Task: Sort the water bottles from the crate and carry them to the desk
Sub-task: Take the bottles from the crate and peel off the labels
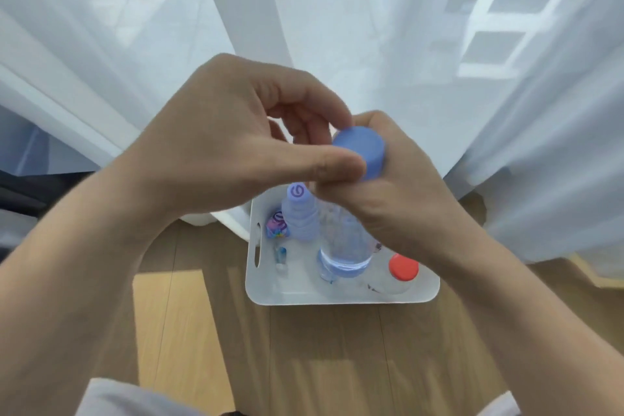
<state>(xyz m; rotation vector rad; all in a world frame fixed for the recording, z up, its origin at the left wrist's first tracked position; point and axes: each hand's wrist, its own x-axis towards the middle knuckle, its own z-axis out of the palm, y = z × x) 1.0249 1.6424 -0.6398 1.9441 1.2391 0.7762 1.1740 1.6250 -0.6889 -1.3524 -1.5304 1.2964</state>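
My right hand (401, 192) grips the neck of a clear water bottle (344, 246) held upright above the white crate (337, 297). My left hand (216, 145) pinches that bottle's blue cap (363, 150) between thumb and fingers. Inside the crate stand a bottle with a pale purple cap (299, 209) at the back left and a red-capped bottle (401, 270) at the front right. A small colourful wrapper (277, 230) and a small blue-white item (280, 255) lie on the crate's floor.
The crate sits on a wooden floor (320, 348). Sheer white curtains (506, 111) hang just behind it, reaching the floor. A dark object (20, 192) shows at the far left edge.
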